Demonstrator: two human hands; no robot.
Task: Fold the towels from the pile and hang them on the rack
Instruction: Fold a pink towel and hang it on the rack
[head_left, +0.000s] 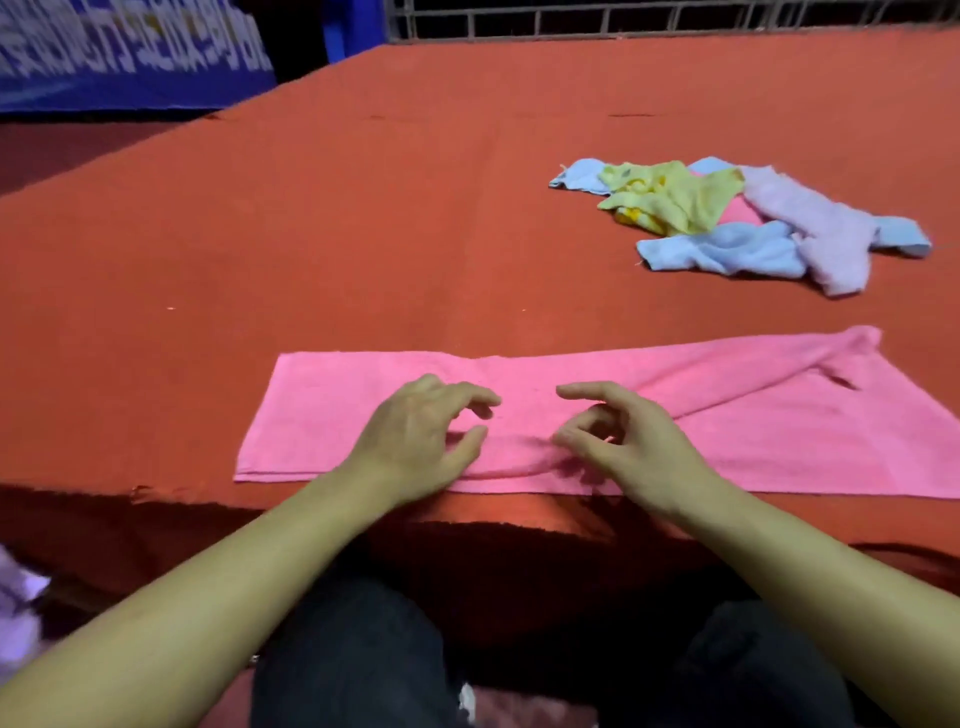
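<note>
A pink towel lies folded lengthwise along the near edge of the red table, its right end turned over unevenly. My left hand hovers over the towel's middle with fingers curled and apart, holding nothing. My right hand is just to its right, fingers also apart, thumb and fingertips close to the cloth. Whether they pinch the cloth is unclear. A pile of towels in blue, yellow, lilac and pink lies at the far right of the table.
A metal railing runs behind the table's far edge. A blue banner hangs at the back left. A lilac cloth shows at the lower left, below the table. My dark-trousered legs are under the near edge.
</note>
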